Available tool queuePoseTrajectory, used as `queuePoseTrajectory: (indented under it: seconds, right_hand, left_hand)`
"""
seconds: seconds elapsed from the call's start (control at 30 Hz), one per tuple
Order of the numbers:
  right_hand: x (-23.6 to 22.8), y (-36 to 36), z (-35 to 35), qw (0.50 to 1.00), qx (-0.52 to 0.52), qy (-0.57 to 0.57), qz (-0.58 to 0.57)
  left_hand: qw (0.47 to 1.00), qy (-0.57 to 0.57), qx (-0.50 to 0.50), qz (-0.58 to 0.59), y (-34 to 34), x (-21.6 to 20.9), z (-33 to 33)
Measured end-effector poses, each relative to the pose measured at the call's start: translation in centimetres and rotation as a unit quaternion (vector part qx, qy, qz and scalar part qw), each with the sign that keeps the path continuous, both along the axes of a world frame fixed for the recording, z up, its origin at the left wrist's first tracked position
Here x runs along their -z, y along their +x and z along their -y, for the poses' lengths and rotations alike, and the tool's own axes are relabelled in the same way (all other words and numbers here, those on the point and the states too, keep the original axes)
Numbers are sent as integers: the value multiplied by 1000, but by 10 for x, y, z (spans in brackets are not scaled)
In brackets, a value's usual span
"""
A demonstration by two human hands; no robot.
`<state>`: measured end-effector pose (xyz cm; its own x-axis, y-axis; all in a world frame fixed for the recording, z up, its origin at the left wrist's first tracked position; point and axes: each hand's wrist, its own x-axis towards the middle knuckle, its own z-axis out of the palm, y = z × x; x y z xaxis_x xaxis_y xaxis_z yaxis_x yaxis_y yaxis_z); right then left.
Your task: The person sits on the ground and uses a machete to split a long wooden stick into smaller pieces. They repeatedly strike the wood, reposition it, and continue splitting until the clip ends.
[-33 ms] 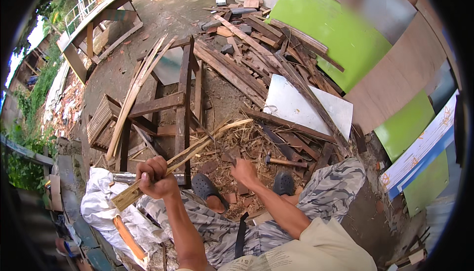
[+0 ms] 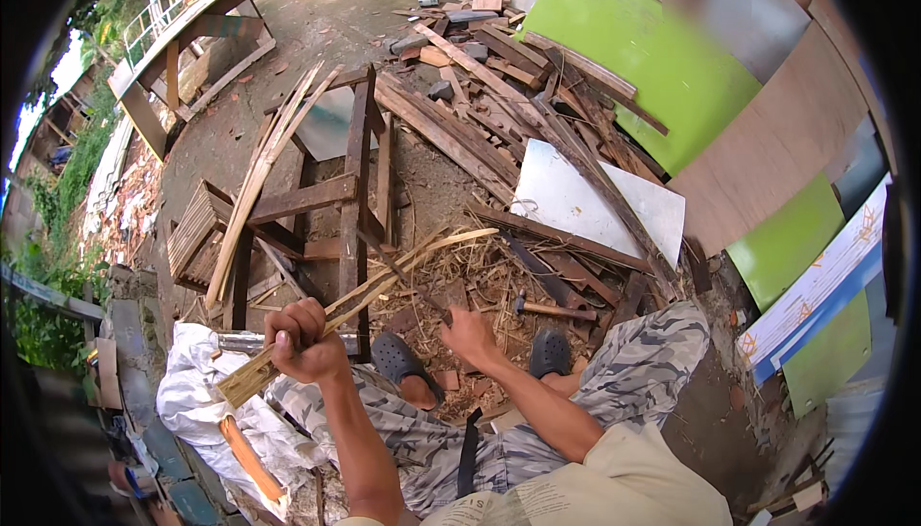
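My left hand [image 2: 307, 342] is closed round a long, pale split wooden strip [image 2: 247, 379], which slants from beside my left thigh up and away to the right. The strip's far part looks divided into thinner lengths. In my right hand [image 2: 470, 338] is a knife with a long, narrow dark blade [image 2: 418, 286]; its handle is hidden in my fist. The blade points up and left, crossing close to the strip; I cannot tell whether they touch. Both fists are in front of my knees.
A dark wooden frame [image 2: 357, 181] stands ahead with long pale strips [image 2: 271, 176] leaning on it. A hammer [image 2: 556, 310] lies right of my right hand. Shavings [image 2: 460, 272] cover the ground. Scrap timber [image 2: 451, 138] and a white sheet [image 2: 600, 205] lie beyond; white sacking [image 2: 197, 373] is at left.
My right hand and the knife have shifted slightly left, with the blade further up along the strip. My left hand and the strip stay nearly in place.
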<state>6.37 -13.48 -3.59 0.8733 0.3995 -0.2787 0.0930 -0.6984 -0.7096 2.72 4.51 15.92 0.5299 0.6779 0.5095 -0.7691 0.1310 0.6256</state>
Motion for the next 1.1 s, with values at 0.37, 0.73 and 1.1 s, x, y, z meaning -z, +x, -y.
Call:
queuePoseTrajectory:
  seconds: [0.37,0.73,1.1]
  right_hand:
    - [2,66,23,994,-18,-79,-71]
    - [-71,-24,54,996,-39,-37,-67]
    - [-18,-41,57,992,-28,-59,-111]
  left_hand:
    - [998,47,-29,-20,1,-23,-4]
    - [994,-5,-90,-67,-29,-149,-12]
    - [969,125,-198,-78,3,-32,5]
